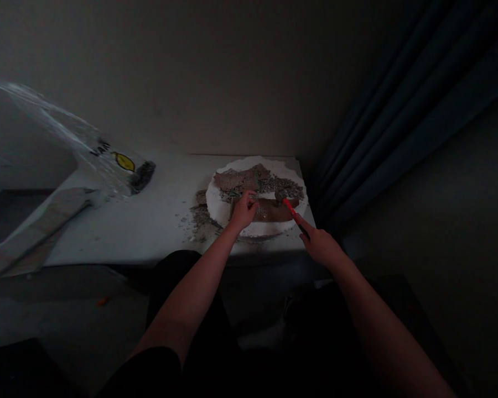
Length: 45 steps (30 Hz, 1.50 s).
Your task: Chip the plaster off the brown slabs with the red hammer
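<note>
My right hand (317, 243) is closed round the handle of a hammer (289, 208) with a red and black grip. The hammer's head is over a brownish flat slab (269, 211) on a round white board (257, 228). My left hand (244, 211) is at the slab's left part, its fingers bent and pressed together; what they pinch, if anything, is too small to make out. Behind the hands, a second reddish-brown piece (236, 180) lies on the board. Small grey fragments (288, 187) are heaped to its right.
A clear plastic bag (87, 138) with a yellow lemon print and grey bits in its end lies at the left of the white table (149, 232). Loose crumbs (203, 221) are scattered left of the board. Dark curtains (382, 110) hang at the right; a wall stands behind.
</note>
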Each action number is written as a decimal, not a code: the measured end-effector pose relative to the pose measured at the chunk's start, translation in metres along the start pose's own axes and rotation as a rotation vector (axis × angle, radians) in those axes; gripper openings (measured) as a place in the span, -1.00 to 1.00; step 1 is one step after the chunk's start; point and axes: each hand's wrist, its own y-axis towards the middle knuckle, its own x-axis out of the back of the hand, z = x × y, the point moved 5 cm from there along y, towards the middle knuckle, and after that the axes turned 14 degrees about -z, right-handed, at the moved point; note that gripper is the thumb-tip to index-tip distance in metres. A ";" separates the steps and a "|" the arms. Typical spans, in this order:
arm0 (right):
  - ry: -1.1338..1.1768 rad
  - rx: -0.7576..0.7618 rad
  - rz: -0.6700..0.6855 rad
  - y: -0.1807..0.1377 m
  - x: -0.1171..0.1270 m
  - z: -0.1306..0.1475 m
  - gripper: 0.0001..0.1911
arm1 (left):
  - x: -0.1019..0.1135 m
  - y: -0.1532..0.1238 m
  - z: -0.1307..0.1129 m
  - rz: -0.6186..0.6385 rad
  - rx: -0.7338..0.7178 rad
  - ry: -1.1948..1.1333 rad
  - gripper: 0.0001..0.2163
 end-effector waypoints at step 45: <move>0.025 0.015 -0.017 0.000 -0.001 0.000 -0.27 | -0.004 -0.016 -0.011 0.365 -0.167 0.073 -0.70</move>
